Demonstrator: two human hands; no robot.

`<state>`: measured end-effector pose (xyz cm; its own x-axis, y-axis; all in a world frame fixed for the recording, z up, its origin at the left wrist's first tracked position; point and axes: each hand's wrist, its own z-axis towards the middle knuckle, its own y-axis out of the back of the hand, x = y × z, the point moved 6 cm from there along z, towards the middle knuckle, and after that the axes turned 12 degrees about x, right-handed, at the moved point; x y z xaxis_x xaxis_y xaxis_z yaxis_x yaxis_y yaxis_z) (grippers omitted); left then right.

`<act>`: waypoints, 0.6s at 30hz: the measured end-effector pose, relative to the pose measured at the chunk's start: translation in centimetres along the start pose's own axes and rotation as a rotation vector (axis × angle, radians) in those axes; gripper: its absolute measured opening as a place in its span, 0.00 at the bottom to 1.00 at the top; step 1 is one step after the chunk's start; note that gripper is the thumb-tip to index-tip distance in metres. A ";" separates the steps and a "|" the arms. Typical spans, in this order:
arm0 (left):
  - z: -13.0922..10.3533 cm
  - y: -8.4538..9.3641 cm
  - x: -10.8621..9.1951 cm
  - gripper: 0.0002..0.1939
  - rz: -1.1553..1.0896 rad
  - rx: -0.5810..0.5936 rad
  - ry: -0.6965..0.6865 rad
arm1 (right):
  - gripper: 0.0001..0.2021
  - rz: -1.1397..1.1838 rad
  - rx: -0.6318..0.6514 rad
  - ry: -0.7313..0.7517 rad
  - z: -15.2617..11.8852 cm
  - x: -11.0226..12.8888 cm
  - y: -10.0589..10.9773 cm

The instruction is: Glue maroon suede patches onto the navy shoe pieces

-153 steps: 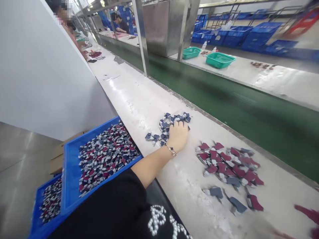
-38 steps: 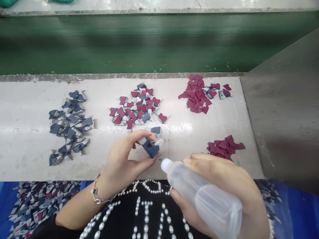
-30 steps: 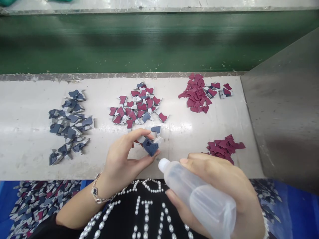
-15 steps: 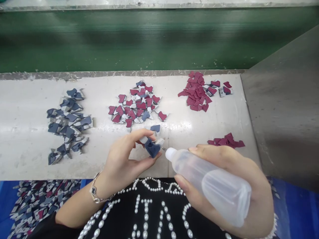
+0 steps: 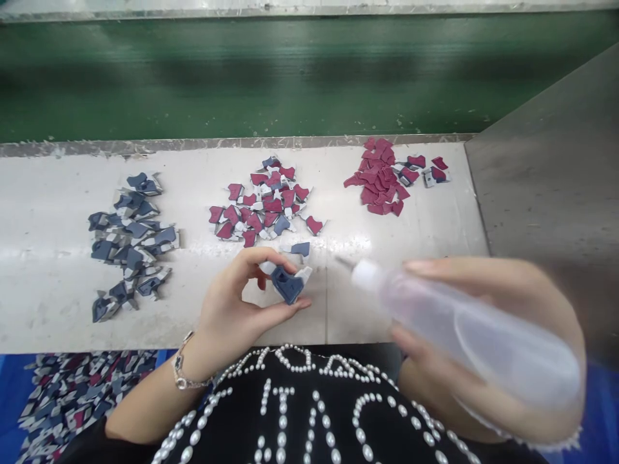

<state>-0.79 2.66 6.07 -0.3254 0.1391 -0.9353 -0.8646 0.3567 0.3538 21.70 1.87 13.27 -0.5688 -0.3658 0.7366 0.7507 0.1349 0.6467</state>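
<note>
Between the thumb and fingers of my left hand is a small blue-and-white plastic part, its hollow blue face turned up. My right hand wraps round a translucent squeeze bottle with a white cap and a thin nozzle pointing left. The bottle is smeared by motion, and its tip is apart from the part. Just beyond my left fingers lies another blue-topped part. Farther back is a pile of red-topped parts.
Blue-and-white parts are heaped on the left of the white worktop. Flat red pieces lie at the back right beside a few assembled parts. A metal panel bounds the right side. A blue bin full of parts stands below left.
My right hand has drawn the bottle to the right, away from the part. The flat red pieces at the front right are now hidden behind it. My left hand has shifted slightly left.
</note>
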 end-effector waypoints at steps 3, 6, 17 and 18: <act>0.1 0.0 0.8 0.23 -0.118 0.012 0.053 | 0.22 0.263 0.055 -0.078 0.2 -3.8 0.2; 0.1 0.0 1.1 0.24 -0.208 0.003 0.083 | 0.21 0.500 0.101 -0.216 0.5 -7.7 -1.4; -0.7 0.6 -0.9 0.26 -0.154 0.008 -0.062 | 0.25 0.075 0.244 -0.403 0.8 -13.7 -6.5; -0.7 0.7 -0.9 0.26 -0.159 0.008 -0.065 | 0.27 0.014 0.240 -0.436 -0.3 -13.6 -5.6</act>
<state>-1.38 2.12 7.18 -0.1593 0.1400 -0.9772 -0.8999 0.3864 0.2021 25.33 5.80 -0.46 -0.6856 0.0497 0.7263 0.6896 0.3640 0.6260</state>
